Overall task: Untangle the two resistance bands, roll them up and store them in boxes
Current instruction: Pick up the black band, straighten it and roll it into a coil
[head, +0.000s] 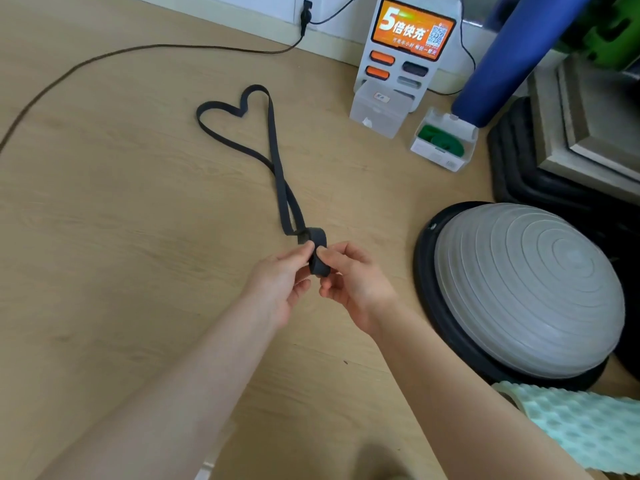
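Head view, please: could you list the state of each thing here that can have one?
Black band: partly rolled, the rest trailing loose on the floor.
Green band: rolled up, inside its box.
Clear box: open, holding the green band.
Second clear box: lid shut; contents unclear.
Left hand: pinching the black roll.
Right hand: pinching the black roll.
Charging station: screen lit.

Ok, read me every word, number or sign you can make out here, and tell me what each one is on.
"5倍快充": large white characters on the orange screen of the white charging station.
Smaller line of text beneath it on the screen: too blurred to read.
QR code at the screen's right side: a sign, not readable.
Small label on the station's lower front: too small to read.
Print on the clear box holding the green band: blurred, unreadable.
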`<state>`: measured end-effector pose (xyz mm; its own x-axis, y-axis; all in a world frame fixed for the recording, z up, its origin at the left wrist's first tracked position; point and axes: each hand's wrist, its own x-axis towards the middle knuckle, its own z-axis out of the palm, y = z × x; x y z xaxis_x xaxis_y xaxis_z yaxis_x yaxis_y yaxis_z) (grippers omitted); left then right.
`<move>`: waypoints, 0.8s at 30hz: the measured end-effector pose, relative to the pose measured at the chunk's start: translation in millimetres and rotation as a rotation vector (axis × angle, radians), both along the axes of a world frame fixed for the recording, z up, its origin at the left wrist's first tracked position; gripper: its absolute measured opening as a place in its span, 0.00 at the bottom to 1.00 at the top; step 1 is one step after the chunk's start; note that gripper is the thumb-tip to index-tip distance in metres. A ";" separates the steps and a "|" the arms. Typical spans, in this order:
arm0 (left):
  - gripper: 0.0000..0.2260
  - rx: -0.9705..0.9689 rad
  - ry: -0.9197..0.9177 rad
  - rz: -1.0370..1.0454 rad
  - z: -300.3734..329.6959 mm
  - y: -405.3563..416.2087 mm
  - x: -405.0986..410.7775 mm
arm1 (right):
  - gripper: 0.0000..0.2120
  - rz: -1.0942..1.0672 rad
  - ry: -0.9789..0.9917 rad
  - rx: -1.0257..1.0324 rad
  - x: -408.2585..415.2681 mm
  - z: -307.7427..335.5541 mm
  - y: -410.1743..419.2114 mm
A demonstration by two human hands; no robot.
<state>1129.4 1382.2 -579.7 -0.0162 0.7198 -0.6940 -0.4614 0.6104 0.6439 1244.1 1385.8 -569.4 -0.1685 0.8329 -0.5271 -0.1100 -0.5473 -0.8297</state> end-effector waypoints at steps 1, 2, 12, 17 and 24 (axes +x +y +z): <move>0.04 0.020 0.026 -0.003 -3.0 -4.3 -0.7 | 0.06 -0.017 0.018 -0.059 -0.2 -2.6 -0.1; 0.06 0.053 0.030 -0.016 -5.1 -8.8 -2.1 | 0.06 -0.031 0.038 -0.114 -0.8 -3.7 -0.2; 0.07 0.326 0.324 -0.232 -1.9 -34.1 -9.6 | 0.07 0.187 0.021 -0.411 6.7 -4.0 5.6; 0.04 0.288 0.385 -0.178 -5.0 -36.7 -3.7 | 0.15 0.383 -0.125 -0.208 17.2 -11.6 4.2; 0.05 0.076 0.217 -0.107 -9.2 -31.2 0.4 | 0.08 0.078 0.006 0.026 -1.3 -21.0 -8.6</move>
